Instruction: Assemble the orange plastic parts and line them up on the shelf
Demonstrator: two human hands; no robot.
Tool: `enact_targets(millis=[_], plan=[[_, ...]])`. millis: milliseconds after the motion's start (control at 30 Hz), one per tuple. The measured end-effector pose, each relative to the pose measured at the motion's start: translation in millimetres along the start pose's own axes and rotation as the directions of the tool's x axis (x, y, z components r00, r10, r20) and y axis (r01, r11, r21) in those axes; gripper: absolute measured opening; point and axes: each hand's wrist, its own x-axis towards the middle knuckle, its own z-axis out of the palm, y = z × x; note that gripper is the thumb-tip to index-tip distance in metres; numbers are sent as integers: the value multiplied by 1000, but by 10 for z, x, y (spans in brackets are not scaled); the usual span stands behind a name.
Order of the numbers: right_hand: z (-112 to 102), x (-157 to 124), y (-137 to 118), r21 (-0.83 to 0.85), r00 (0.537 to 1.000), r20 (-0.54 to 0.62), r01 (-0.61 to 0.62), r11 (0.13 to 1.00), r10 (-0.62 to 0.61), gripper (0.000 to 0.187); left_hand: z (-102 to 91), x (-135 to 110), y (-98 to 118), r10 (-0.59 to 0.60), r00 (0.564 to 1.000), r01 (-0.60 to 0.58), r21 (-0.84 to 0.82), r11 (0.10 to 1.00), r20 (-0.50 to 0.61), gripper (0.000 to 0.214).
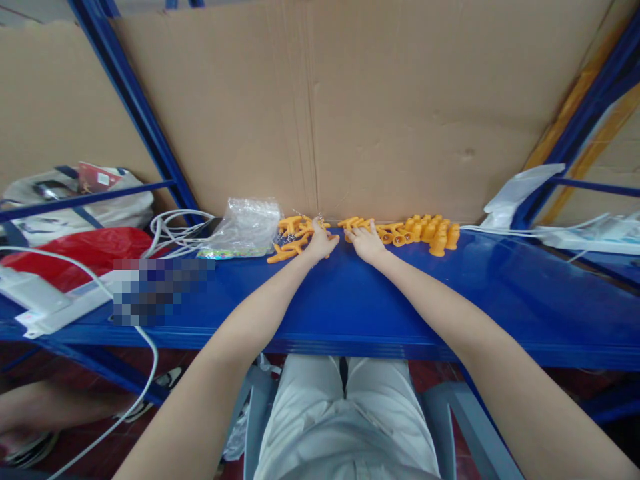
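My left hand (323,243) is at the right edge of a loose pile of orange T-shaped plastic pieces (286,252), some with thin metal chains. Its thumb points right, apart from the other fingers, and I see nothing held in it. Beside it, my right hand (367,243) lies palm down with fingers spread, touching a group of similar orange pieces (354,222). Part of that group is hidden under the fingers. Just right of this hand, several orange pieces lie with round open ends (399,238) facing me. Further right, orange bell-shaped pieces (439,240) stand upright in rows.
A clear plastic bag (245,227) lies left of the pile on the blue table (350,313). White cables (167,233), a red bag (95,253) and a power strip (65,310) are at the left. Cardboard (400,107) walls the back. Another person's leg (55,410) shows lower left.
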Motion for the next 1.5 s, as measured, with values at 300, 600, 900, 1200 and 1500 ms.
enact_targets(millis=[300, 600, 900, 1200, 1500], plan=[[-22, -8, -13, 14, 1000, 12, -13, 1000, 13, 61, -74, -90, 162, 30, 984, -81, 293, 953, 174, 19], [-124, -26, -63, 20, 997, 66, -44, 999, 43, 59, -113, -164, 227, -102, 985, 34, 424, 905, 138, 28], [-110, -34, -54, -6, 998, 60, -28, 1000, 29, 60, -187, -213, 251, 21, 992, -85, 548, 832, 122, 25], [-278, -53, -50, 55, 988, 148, -43, 998, 34, 61, -244, -268, 338, 12, 991, -89, 575, 813, 135, 27], [-667, -92, 279, 123, 951, 306, -86, 989, 44, 47, -273, -308, 382, 7, 984, -116, 606, 787, 179, 29]])
